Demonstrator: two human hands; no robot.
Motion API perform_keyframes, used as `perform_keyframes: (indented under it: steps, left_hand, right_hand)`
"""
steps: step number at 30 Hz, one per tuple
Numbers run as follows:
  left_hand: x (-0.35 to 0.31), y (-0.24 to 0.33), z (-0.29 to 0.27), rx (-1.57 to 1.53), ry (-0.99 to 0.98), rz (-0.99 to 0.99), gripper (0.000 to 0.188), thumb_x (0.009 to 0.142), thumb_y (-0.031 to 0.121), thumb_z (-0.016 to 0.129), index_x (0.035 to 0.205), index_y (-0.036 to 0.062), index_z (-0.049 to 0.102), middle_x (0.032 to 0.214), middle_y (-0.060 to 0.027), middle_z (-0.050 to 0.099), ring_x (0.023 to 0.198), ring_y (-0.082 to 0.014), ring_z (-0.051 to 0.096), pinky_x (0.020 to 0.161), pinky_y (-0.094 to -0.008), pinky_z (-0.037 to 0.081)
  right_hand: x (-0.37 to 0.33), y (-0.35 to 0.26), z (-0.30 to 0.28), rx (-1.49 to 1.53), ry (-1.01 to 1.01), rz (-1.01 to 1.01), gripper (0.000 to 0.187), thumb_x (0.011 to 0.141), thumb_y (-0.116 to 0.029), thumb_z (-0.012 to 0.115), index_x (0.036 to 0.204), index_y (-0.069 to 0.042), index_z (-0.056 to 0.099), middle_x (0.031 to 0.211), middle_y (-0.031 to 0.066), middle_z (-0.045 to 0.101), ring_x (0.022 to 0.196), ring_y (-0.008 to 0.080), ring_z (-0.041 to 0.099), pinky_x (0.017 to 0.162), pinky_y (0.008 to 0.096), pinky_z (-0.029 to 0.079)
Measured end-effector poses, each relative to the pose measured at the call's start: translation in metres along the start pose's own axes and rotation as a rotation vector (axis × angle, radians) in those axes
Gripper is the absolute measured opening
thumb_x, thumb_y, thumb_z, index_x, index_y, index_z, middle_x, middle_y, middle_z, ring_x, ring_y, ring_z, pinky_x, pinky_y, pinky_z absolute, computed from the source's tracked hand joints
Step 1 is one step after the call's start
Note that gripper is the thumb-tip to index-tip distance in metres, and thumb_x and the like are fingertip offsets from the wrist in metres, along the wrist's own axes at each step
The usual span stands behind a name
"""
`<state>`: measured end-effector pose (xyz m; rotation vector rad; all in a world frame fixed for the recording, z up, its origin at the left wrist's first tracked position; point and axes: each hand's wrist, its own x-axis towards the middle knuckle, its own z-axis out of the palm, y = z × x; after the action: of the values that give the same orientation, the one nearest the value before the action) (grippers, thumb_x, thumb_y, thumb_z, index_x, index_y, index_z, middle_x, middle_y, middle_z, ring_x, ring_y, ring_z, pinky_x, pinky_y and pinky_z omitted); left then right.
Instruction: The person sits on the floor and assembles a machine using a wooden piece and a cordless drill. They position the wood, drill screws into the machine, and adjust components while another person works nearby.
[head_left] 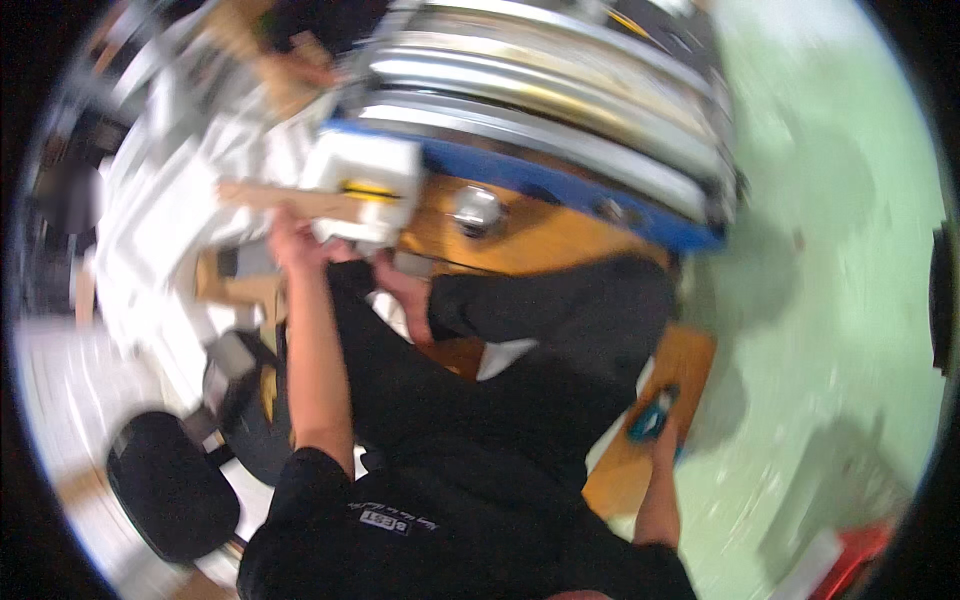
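Observation:
My left hand (292, 240) reaches forward to the lower edge of a thin wooden strip (285, 197), fingertips against it. Motion smears those fingers, so their grip is unclear. The strip's right end meets a white block-like object (372, 165) with a yellow and black mark. Low on the right, my right hand (664, 445) is closed around a small teal tool with a pale tip (652, 417), over a wooden board (690, 365). Its exact kind is too blurred to make out.
A blue-framed machine with shiny metal rollers (540, 95) stands ahead. Near its front edge, a round silvery object (476, 210) rests on an orange-brown wooden surface (560, 235). White cloth (165, 220) lies bunched at left, above a black stool (172, 487). The floor (820, 270) is pale green.

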<state>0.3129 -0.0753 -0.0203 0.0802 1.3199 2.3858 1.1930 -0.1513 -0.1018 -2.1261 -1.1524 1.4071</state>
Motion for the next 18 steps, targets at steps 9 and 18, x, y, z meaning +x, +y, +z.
perform_keyframes:
  steps: [9, 18]
  left_hand:
    - [-0.036, 0.027, 0.042, -0.168, 0.053, 0.021, 0.022, 0.098, 0.020, 0.074, 0.104, 0.0001, 0.069, 0.081, -0.0006, 0.064, 0.057, -0.0091, 0.053, 0.051, -0.0237, 0.042]
    - [0.053, 0.028, 0.102, -0.414, -0.005, 0.158, 0.024, 0.098, 0.022, 0.074, 0.103, -0.0010, 0.068, 0.080, -0.0022, 0.063, 0.057, -0.0118, 0.055, 0.050, -0.0258, 0.043]
  right_hand:
    - [-0.058, -0.222, -0.069, -0.495, 0.546, -0.508, 0.067, 0.086, -0.026, 0.083, 0.137, 0.003, 0.052, 0.121, 0.0214, 0.066, 0.107, 0.0329, 0.063, 0.098, 0.0453, 0.049]
    - [-0.091, -0.704, 0.062, -0.369, 0.065, -1.170, 0.042, 0.095, -0.025, 0.077, 0.129, -0.003, 0.065, 0.124, 0.0092, 0.069, 0.116, 0.0208, 0.064, 0.108, 0.0388, 0.044]
